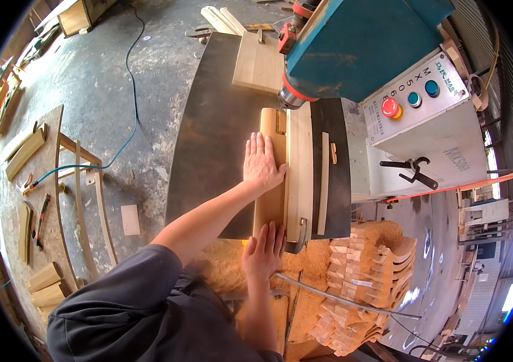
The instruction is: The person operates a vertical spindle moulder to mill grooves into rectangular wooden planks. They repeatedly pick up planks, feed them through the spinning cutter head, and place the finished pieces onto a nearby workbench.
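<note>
A long light-brown wooden workpiece (270, 205) lies lengthwise on the dark machine table (208, 120), along a pale wooden fence (300, 169). Near its far end, a slot shows in the wood. My left hand (261, 167) lies flat on top of the workpiece, fingers stretched forward, thumb toward the fence. At the near end, my right hand (262, 250) touches the wood with its fingers extended. Neither hand is wrapped round anything. Just beyond the far end stands the machine's spindle head (293, 93); its tip is partly hidden.
A control box (416, 99) with red and blue-green buttons stands at right. A clamp (302, 232) grips the fence's near end. Stacked curved wooden parts (359, 283) sit in sawdust at lower right. A workbench (51, 211) with wood pieces is at left; a blue hose (133, 78) crosses the floor.
</note>
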### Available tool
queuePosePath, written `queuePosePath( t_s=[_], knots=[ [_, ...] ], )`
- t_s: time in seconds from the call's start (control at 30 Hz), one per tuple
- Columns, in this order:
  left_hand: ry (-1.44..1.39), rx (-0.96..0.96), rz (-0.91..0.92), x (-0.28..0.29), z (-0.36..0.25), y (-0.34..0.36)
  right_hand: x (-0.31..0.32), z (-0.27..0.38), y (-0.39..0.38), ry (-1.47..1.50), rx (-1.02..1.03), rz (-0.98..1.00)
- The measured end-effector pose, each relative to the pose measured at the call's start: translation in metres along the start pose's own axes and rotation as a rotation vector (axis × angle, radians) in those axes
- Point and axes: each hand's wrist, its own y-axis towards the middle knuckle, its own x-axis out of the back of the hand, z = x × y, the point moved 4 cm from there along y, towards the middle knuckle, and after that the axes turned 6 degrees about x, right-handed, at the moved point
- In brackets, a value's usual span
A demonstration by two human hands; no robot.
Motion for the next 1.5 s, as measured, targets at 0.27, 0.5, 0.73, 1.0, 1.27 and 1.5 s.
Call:
queuePosePath(
  t_s=[0.27,0.5,0.73,1.0,1.27,1.5],
  knots=[
    [0.001,-0.015,0.003,-0.002,0.001,0.005,0.001,0.001,0.006,-0.017,0.013,0.004],
    [0.005,-0.018,-0.008,-0.003,0.002,0.010,-0.006,-0.001,0.006,0.023,-0.020,0.045],
    [0.004,-0.017,-0.003,-0.003,0.002,0.015,-0.009,-0.002,0.011,0.027,-0.036,0.091],
    [-0.001,-0.022,0.002,-0.003,0.002,0.023,-0.011,-0.002,0.019,0.014,-0.052,0.133],
    [-0.018,-0.014,0.006,-0.004,0.004,0.031,-0.016,-0.003,0.025,-0.001,-0.042,0.136],
    [-0.006,-0.013,-0.001,-0.002,0.003,0.037,-0.019,-0.003,0.029,-0.003,-0.048,0.120]
  ],
)
